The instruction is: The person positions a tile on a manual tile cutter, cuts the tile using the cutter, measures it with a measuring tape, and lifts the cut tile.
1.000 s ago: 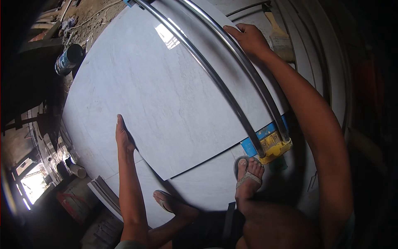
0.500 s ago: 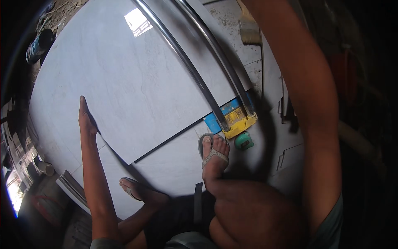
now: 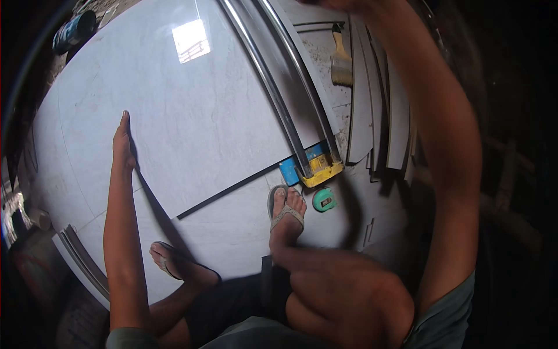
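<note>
A large pale, glossy tile point(image 3: 192, 128) lies across the two metal rails of a tile cutter point(image 3: 273, 87), whose yellow end piece point(image 3: 322, 174) shows at the near side. My left hand point(image 3: 123, 145) rests along the tile's left edge, its visible fingers stretched out and pointing away from me. At the top border, my right hand point(image 3: 340, 4) is mostly cut off beyond the rails. Its fingers and anything in them are hidden. A green tape measure point(image 3: 324, 200) lies on the floor by the yellow end piece, beside my sandalled foot point(image 3: 286, 212).
A paintbrush point(image 3: 341, 67) lies right of the rails, beside long cut tile strips point(image 3: 361, 110). More strips point(image 3: 84, 259) lie at the lower left. A dark can point(image 3: 74, 32) stands at the upper left. My other foot point(image 3: 174, 262) is on the tiled floor.
The view has shifted, showing more of the brush and strips. My right hand has come partly into view at the top. My left hand stays at the tile's edge.
</note>
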The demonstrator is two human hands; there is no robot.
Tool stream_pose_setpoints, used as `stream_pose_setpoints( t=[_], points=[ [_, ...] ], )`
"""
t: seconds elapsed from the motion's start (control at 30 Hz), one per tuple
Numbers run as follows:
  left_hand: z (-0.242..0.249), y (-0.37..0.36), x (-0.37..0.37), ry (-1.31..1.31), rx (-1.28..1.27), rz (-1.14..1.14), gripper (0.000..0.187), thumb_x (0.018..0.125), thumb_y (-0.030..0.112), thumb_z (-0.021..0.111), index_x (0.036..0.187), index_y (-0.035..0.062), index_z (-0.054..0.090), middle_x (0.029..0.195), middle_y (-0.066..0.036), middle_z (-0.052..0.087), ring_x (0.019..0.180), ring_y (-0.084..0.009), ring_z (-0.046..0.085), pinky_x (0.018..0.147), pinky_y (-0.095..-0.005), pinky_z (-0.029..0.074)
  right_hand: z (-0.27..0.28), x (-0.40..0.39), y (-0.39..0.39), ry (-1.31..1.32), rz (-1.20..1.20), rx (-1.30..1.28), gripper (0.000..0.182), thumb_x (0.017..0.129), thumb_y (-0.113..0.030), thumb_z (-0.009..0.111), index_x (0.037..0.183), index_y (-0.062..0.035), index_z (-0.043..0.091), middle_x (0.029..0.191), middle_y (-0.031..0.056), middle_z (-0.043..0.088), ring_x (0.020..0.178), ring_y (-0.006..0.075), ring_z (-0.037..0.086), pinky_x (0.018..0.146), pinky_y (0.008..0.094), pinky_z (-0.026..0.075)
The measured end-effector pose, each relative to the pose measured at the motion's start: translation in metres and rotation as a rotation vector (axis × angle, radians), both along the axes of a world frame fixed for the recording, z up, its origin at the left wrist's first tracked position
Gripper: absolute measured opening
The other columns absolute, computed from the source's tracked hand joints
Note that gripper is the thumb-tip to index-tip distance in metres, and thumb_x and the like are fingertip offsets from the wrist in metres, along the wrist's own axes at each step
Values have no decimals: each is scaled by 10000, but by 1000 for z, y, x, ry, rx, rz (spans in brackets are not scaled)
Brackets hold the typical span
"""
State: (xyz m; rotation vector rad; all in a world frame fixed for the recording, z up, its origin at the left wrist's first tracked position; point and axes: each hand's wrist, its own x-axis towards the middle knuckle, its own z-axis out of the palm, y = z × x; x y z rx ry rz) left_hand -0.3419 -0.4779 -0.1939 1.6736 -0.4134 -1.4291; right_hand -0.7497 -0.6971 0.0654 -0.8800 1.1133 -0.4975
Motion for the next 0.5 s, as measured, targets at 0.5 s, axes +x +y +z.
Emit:
stream_pose_setpoints(
  t=[0.5],
  points=[
    [-22,-3,13,-10,29,42,815,956,571,639,1510,-3,472,1505,-141,533,1390,-262,489,1190,-401,328,57,-146,390,637,75,453,339,994,-149,669,1290,-40,544,802,9,581,583,83,565,497,251,488]
  ],
)
